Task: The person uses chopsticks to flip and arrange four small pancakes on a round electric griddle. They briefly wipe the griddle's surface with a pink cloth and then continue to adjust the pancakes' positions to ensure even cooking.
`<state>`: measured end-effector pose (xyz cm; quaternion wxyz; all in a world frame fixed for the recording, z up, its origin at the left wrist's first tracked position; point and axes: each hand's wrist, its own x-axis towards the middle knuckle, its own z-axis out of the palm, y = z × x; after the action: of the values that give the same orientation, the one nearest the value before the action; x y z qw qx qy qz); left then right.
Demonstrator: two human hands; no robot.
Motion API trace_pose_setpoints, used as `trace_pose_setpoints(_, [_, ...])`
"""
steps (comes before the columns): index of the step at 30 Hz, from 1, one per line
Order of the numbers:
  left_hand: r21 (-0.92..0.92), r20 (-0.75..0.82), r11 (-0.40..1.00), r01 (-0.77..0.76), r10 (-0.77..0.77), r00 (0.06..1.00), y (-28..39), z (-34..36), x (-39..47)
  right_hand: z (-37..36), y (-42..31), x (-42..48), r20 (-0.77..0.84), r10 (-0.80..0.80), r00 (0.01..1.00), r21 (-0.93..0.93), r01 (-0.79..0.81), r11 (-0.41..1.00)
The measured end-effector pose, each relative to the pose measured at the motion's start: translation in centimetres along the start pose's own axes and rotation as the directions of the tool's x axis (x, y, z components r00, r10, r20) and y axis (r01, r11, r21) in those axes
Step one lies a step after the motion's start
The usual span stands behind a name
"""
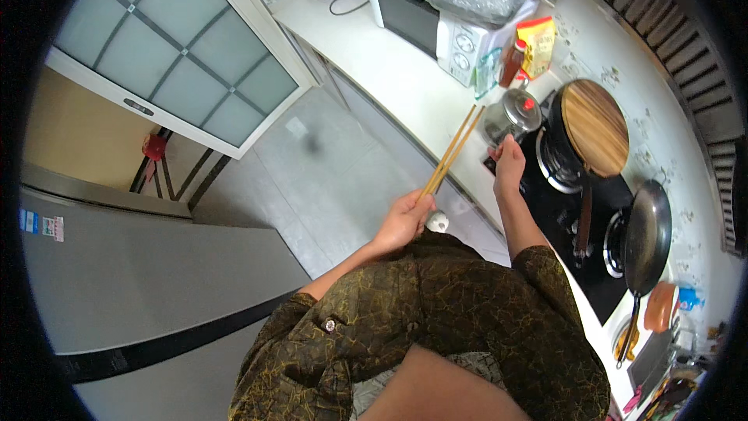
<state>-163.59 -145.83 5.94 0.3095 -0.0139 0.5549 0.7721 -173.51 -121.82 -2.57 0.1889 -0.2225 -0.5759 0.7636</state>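
My left hand [407, 220] is closed around a pair of wooden chopsticks [450, 155], whose far ends point over the counter's edge. Just beside that hand is a small white round object [437, 221]; whether the hand touches it is unclear. My right hand [509, 166] has its fingers drawn together at the near side of a glass container [495, 124] with a metal lid [522, 110] and red knob. The picture does not settle whether those fingers grip a part of it. A black gas hob [570, 228] lies right of my right forearm.
A pan under a round wooden lid [595, 128] stands on the far burner, its handle towards me. A frying pan [647, 237] rests tilted by the wall. Beyond the container are a sauce bottle [512, 63], a yellow packet [536, 47] and a white microwave [403, 17]. A refrigerator [163, 280] stands left.
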Motion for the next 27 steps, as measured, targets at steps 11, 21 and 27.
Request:
trace_pose_setpoints(11, [0.102, -0.014, 0.994, 0.05, -0.049, 0.999, 4.0, -3.0, 8.8, 3.3, 5.5, 12.4, -0.26, -0.051, 0.964, 0.012, 0.056, 0.998])
trace_pose_setpoints(21, [0.31, 0.197, 0.949, 0.064, -0.129, 0.972, 9.3, -6.3, 16.6, 6.6, 6.2, 14.6, -0.366, -0.051, 0.929, -0.16, -0.009, 0.987])
trace_pose_setpoints(27, [0.34, 0.388, 0.929, 0.148, -0.281, 0.878, 10.4, -7.6, 20.0, 6.3, 5.9, 12.5, -0.42, -0.09, 0.903, -0.375, -0.083, 0.923])
